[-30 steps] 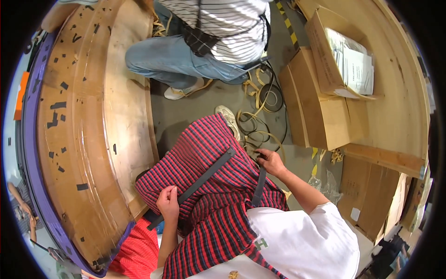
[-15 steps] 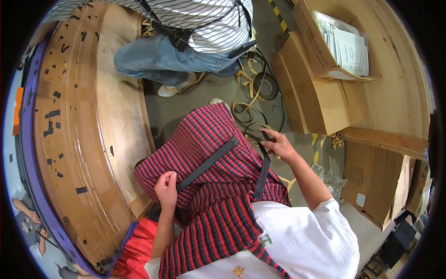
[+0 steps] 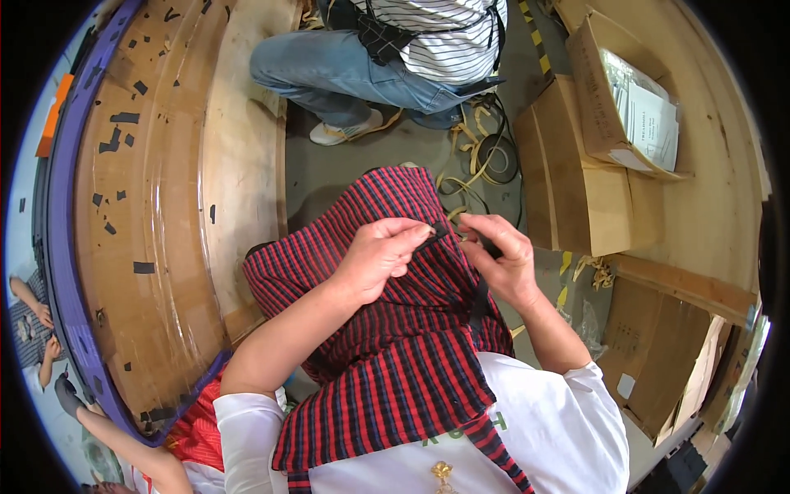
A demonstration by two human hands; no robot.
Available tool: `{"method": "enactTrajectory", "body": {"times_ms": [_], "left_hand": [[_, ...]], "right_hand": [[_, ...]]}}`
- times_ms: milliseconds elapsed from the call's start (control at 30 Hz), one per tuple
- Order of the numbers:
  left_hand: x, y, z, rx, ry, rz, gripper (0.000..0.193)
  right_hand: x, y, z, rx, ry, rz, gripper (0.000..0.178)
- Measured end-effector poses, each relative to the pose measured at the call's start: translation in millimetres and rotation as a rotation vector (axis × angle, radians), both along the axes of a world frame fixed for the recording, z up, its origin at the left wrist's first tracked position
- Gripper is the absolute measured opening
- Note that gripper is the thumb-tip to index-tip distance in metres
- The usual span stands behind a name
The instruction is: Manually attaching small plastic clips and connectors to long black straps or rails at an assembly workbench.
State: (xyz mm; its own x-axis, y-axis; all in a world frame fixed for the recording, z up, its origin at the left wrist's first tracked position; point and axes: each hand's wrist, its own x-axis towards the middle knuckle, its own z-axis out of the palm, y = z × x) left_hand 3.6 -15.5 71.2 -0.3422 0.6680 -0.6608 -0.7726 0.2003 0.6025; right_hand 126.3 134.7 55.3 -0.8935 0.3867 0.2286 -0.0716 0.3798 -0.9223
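Note:
Over my lap lies a red-and-black striped apron. Above it my left hand is closed, thumb and forefinger pinching the end of a black strap. My right hand faces it a short way to the right, its fingers curled round a dark part of the same strap. From the right hand the strap drops along the apron's right side. Its small end between the two hands is partly hidden by my fingers, so its exact shape cannot be made out.
At left stands a long wooden bench beside a taped cardboard panel. A co-worker in jeans sits ahead. Tangled yellow and black straps lie on the floor. Cardboard boxes stand at right, one open box holding papers.
My left hand has moved up and right from the lower end of the strap to close beside my right hand. The black strip that lay across my lap is no longer stretched there.

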Motion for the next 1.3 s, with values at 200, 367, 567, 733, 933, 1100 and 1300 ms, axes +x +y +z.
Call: {"method": "enactTrajectory", "body": {"times_ms": [200,367,567,733,933,1100,1300], "left_hand": [[20.8,9.3,-9.6,0.139,-0.2,0.0,0.011],[30.0,8.3,-13.9,0.118,-0.206,0.03,0.011],[38.1,6.8,-12.2,-0.041,0.121,-0.036,0.015],[28.3,-8.7,-33.3,-0.208,1.155,-0.155,0.014],[27.7,-7.4,-47.5,-0.215,1.571,-0.165,0.012],[24.7,-5.4,-51.7,-0.207,1.645,-0.156,0.013],[23.8,-6.2,-51.9,-0.24,1.581,-0.196,0.013]], "right_hand": [[-4.1,-14.7,-2.7,0.13,0.13,-0.017,0.046],[-0.4,-12.6,-2.3,0.175,0.08,-0.011,0.046],[5.0,-10.6,-6.4,0.147,0.005,0.01,0.047],[11.8,3.2,-24.8,-0.051,-0.173,-0.103,0.042],[6.1,-3.8,-45.2,0.012,-0.065,-0.095,0.042],[-5.0,-2.9,-42.2,0.135,-0.011,-0.026,0.041],[-12.4,-2.9,-42.8,0.212,0.003,0.005,0.039]]}}
